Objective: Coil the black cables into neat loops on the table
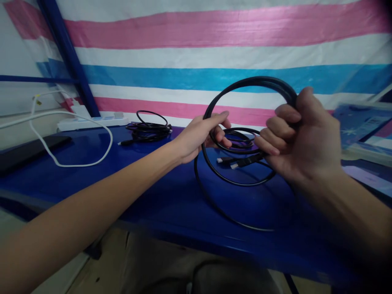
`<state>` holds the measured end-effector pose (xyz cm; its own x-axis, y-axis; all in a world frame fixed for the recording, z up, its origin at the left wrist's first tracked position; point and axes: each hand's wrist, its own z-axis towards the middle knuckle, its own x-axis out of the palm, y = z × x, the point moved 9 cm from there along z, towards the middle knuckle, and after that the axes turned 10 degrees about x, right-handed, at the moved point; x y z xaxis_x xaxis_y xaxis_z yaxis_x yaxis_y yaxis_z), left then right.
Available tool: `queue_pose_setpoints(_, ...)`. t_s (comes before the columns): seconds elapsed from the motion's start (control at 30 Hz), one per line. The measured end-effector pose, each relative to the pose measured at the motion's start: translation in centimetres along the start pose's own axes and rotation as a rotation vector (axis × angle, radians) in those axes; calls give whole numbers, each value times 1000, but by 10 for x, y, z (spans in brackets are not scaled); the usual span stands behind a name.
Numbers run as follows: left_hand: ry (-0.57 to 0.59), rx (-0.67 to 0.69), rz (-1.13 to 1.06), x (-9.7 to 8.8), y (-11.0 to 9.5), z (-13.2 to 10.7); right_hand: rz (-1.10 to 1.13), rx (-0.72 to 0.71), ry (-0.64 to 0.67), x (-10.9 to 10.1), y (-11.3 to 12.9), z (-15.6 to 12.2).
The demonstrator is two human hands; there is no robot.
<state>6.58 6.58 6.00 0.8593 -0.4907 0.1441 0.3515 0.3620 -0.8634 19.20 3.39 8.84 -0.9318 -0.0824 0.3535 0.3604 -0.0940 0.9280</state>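
Note:
Above the blue table, a black cable (257, 81) hangs in loose coils between my two hands. My right hand (309, 139) is closed in a fist around the gathered loops. The left side of the coil passes under the thumb of my left hand (208, 132), whose fingers curl around it. Two flat plugs with metal tips (241, 161) show below the right fist; which strands they belong to is partly hidden. One loose loop droops toward the table's front edge. Behind my left hand lies another coiled black cable (240, 139) on the table.
A bundled black cable (148, 132) lies at the back of the blue table (147, 175). Farther left are a white power strip (94, 121), a looping white cord (82, 165) and a dark flat device (33, 151). A striped sheet (183, 32) hangs behind.

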Motion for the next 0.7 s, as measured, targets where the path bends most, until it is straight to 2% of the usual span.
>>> queue_pose_setpoints(0.07, 52, -53, -14, 5, 9, -3, 0, -22, -1, -1, 3, -1)
queue_pose_setpoints(0.2, 348, -258, -72, 39, 34, -20, 4, -75, -25, -6, 11, -3)
queue_pose_setpoints(0.27, 399, -282, -105, 48, 39, -26, -11, -83, -18, -6, 12, -3)
queue_pose_setpoints(0.37, 304, -212, -117, 46, 37, -23, -26, -68, 4, -2, 10, -3)
queue_pose_setpoints(0.57, 61, -116, -84, 29, 26, -14, -61, -71, 41, 4, 11, -2)
queue_pose_setpoints(0.63, 31, -133, -88, 26, 25, -13, -73, -98, 12, 0, 13, -2)
queue_pose_setpoints(0.7, 74, -168, -98, 27, 24, -13, -102, -113, -10, -4, 15, -1)
